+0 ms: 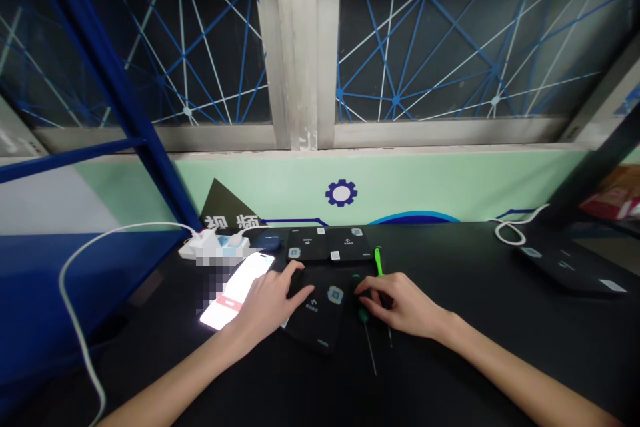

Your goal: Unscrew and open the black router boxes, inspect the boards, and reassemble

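Note:
My left hand (270, 300) lies with spread fingers on the left edge of a flat black device (320, 310) on the dark table, open. My right hand (400, 303) rests at the device's right edge, fingers curled over the green handle of a screwdriver (367, 330) whose thin shaft points toward me. A second green screwdriver (379, 260) lies just beyond my right hand. Two more black devices (327, 243) sit side by side behind the first.
A lit phone (237, 290) lies left of my left hand. A white power strip (213, 247) with a white cable (75, 307) sits behind it. Another black device (570, 267) and coiled cable (507, 230) are at far right. Blue shelf frame at left.

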Action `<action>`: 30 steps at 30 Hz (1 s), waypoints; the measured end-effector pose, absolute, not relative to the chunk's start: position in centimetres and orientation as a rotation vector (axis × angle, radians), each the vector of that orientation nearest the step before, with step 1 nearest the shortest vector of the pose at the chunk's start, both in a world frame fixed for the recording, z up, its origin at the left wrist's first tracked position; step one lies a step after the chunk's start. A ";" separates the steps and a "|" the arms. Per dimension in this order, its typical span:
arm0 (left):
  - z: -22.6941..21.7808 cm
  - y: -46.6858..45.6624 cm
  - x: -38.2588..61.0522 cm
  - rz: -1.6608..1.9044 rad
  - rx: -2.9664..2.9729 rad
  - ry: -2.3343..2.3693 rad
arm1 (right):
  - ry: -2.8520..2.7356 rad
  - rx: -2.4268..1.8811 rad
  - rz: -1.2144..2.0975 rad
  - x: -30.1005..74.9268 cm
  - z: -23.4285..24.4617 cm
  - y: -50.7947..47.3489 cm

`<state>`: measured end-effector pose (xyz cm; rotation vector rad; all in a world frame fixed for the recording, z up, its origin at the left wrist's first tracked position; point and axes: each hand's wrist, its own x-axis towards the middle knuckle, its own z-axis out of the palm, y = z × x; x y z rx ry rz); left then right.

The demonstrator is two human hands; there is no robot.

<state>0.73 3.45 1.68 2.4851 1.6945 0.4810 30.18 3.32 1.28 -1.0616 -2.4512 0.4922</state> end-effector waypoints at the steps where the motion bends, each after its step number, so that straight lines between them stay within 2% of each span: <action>1: 1.6 3.5 0.7 0.478 2.478 1.700 | -2.453 -1.063 0.490 30.2 1.2 3.3; 11: 1.4 3.6 0.7 0.470 2.525 1.735 | -2.418 -1.026 0.432 30.1 1.3 3.1; 20: 1.3 4.3 -0.2 0.381 2.672 1.836 | -2.417 -0.930 0.112 28.5 3.2 1.9; 30: 1.3 4.4 -0.5 0.309 2.723 1.863 | -2.667 -1.060 0.163 23.9 2.5 2.8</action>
